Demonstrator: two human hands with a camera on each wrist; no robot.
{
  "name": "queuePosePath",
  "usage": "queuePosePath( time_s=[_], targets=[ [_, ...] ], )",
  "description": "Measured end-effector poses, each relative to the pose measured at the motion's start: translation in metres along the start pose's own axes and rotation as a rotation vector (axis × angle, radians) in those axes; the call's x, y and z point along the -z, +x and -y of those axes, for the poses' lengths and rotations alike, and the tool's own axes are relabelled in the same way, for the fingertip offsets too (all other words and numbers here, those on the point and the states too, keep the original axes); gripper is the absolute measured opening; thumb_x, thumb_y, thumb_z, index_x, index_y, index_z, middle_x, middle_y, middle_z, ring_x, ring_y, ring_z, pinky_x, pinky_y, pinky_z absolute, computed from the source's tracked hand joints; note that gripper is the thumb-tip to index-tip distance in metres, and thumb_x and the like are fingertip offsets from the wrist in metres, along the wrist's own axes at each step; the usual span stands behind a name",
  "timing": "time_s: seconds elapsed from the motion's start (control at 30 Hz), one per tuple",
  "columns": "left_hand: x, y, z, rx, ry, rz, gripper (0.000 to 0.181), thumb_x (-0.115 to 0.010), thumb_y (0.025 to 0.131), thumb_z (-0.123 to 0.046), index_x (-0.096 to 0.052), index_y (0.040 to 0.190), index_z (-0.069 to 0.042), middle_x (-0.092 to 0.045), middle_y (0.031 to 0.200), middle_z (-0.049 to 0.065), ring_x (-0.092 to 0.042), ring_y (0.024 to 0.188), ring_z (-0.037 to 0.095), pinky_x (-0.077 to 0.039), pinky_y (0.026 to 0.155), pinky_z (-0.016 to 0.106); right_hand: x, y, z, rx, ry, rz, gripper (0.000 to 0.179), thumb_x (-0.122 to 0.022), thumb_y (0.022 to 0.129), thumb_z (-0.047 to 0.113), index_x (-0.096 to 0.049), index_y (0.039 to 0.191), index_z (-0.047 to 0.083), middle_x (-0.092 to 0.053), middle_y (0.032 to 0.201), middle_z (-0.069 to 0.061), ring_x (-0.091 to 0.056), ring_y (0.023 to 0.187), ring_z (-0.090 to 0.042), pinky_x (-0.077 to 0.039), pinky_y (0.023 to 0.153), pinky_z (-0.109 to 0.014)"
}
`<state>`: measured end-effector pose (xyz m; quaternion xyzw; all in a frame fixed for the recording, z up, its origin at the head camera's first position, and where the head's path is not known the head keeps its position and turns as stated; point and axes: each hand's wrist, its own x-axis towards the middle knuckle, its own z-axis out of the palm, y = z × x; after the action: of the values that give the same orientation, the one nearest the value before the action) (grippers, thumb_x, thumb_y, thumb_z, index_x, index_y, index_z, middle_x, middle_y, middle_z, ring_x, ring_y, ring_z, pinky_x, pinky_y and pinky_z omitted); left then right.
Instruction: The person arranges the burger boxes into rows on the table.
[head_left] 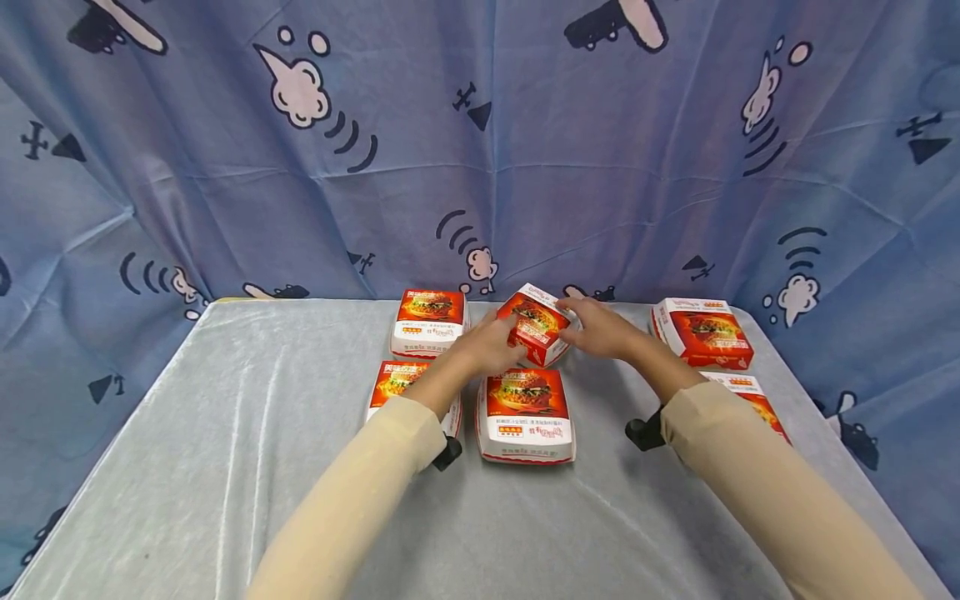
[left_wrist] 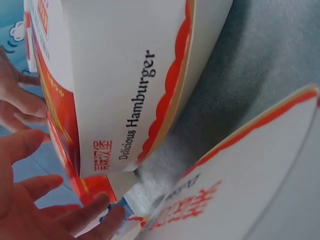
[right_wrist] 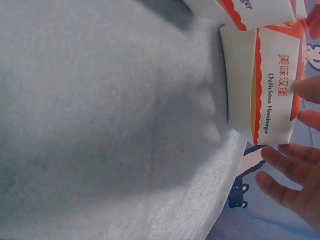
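Both hands meet at a red-and-white hamburger box [head_left: 534, 321] in the back middle of the table, set at an angle to its neighbours. At its left side is my left hand [head_left: 491, 343], fingers spread in the left wrist view beside the red edge of that box [left_wrist: 82, 187]. My right hand [head_left: 602, 327] touches its right side; the right wrist view shows loosely extended fingertips [right_wrist: 306, 91] along the edge and corner of its white side [right_wrist: 275, 90]. Directly in front sits another hamburger box [head_left: 525, 412], large in the left wrist view.
Left of the hands stand a back box [head_left: 427, 323] and a near box [head_left: 393, 383], partly hidden by the left arm. On the right are a box [head_left: 705, 333] and one [head_left: 757, 400] partly behind the right sleeve. A blue patterned curtain [head_left: 405, 150] hangs behind the grey cloth-covered table [head_left: 180, 467].
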<state>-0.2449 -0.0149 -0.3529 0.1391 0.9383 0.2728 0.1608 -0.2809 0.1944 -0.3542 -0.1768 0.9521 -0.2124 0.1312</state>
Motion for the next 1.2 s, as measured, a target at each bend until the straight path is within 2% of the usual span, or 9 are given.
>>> queuePosePath(
  time_s=[0.2, 0.3, 0.4, 0.57, 0.77, 0.9, 1.0, 1.13, 1.2],
  targets=[
    [-0.001, -0.003, -0.006, -0.077, 0.026, -0.011, 0.060, -0.056, 0.100, -0.029, -0.038, 0.155, -0.014, -0.018, 0.164, 0.015, -0.029, 0.146, 0.032, -0.029, 0.116, 0.048, 0.000, -0.001, 0.001, -0.019, -0.019, -0.008, 0.056, -0.060, 0.097, 0.015, -0.041, 0.146, -0.006, -0.014, 0.160, -0.031, -0.018, 0.146, -0.049, -0.023, 0.113, -0.062],
    [-0.002, -0.004, -0.009, -0.125, 0.030, 0.021, 0.056, -0.055, 0.100, -0.028, -0.041, 0.153, -0.014, -0.021, 0.163, 0.016, -0.027, 0.147, 0.033, -0.027, 0.116, 0.049, 0.000, -0.001, 0.002, -0.026, -0.027, -0.013, 0.057, -0.062, 0.096, 0.016, -0.042, 0.144, -0.007, -0.015, 0.160, -0.031, -0.020, 0.145, -0.048, -0.024, 0.112, -0.062],
    [-0.005, -0.003, -0.011, -0.147, 0.055, 0.063, 0.055, -0.054, 0.101, -0.030, -0.042, 0.153, -0.016, -0.019, 0.163, 0.018, -0.026, 0.147, 0.035, -0.027, 0.116, 0.050, 0.000, -0.001, 0.004, -0.029, -0.033, -0.019, 0.055, -0.064, 0.095, 0.017, -0.045, 0.141, -0.007, -0.016, 0.159, -0.031, -0.022, 0.144, -0.049, -0.027, 0.111, -0.062],
    [-0.006, -0.005, -0.013, -0.113, 0.096, 0.116, 0.057, -0.053, 0.102, -0.037, -0.040, 0.154, -0.018, -0.013, 0.164, 0.019, -0.023, 0.148, 0.037, -0.028, 0.116, 0.051, 0.001, -0.002, 0.007, -0.019, -0.033, -0.035, 0.046, -0.060, 0.097, 0.017, -0.050, 0.135, -0.006, -0.018, 0.159, -0.031, -0.025, 0.144, -0.048, -0.027, 0.111, -0.062],
    [-0.006, -0.006, -0.010, -0.104, 0.070, 0.111, 0.060, -0.054, 0.101, -0.039, -0.040, 0.154, -0.013, -0.012, 0.164, 0.019, -0.019, 0.149, 0.035, -0.026, 0.117, 0.049, 0.002, -0.004, 0.007, 0.011, -0.006, -0.038, 0.052, -0.054, 0.099, 0.012, -0.042, 0.145, -0.008, -0.020, 0.158, -0.032, -0.026, 0.143, -0.048, -0.024, 0.113, -0.061],
    [-0.004, -0.006, -0.009, -0.108, 0.061, 0.100, 0.062, -0.055, 0.100, -0.037, -0.040, 0.153, -0.009, -0.015, 0.164, 0.019, -0.015, 0.151, 0.032, -0.024, 0.118, 0.047, -0.001, -0.004, 0.006, 0.024, 0.007, -0.017, 0.052, -0.055, 0.098, 0.011, -0.043, 0.145, -0.008, -0.016, 0.158, -0.034, -0.031, 0.141, -0.049, -0.030, 0.110, -0.061],
    [-0.003, -0.006, -0.007, -0.103, 0.061, 0.090, 0.062, -0.055, 0.100, -0.035, -0.039, 0.153, -0.006, -0.019, 0.163, 0.020, -0.015, 0.151, 0.030, -0.023, 0.119, 0.046, -0.003, -0.005, 0.005, 0.034, 0.011, -0.017, 0.049, -0.057, 0.096, 0.010, -0.048, 0.141, -0.008, -0.014, 0.158, -0.035, -0.046, 0.129, -0.047, -0.042, 0.103, -0.058],
    [-0.003, -0.005, -0.005, -0.096, 0.047, 0.078, 0.061, -0.054, 0.101, -0.033, -0.039, 0.152, -0.004, -0.020, 0.162, 0.020, -0.017, 0.151, 0.030, -0.023, 0.119, 0.045, -0.004, -0.006, 0.004, 0.058, 0.021, -0.028, 0.046, -0.059, 0.096, 0.010, -0.051, 0.138, -0.008, -0.034, 0.151, -0.034, -0.059, 0.111, -0.040, -0.052, 0.092, -0.051],
    [-0.003, -0.005, -0.004, -0.097, 0.044, 0.074, 0.061, -0.054, 0.101, -0.033, -0.039, 0.152, -0.003, -0.020, 0.162, 0.020, -0.017, 0.151, 0.030, -0.023, 0.119, 0.045, -0.005, -0.006, 0.003, 0.069, 0.020, -0.032, 0.045, -0.060, 0.096, 0.010, -0.053, 0.137, -0.007, -0.045, 0.143, -0.032, -0.061, 0.110, -0.039, -0.053, 0.090, -0.050]
  ],
)
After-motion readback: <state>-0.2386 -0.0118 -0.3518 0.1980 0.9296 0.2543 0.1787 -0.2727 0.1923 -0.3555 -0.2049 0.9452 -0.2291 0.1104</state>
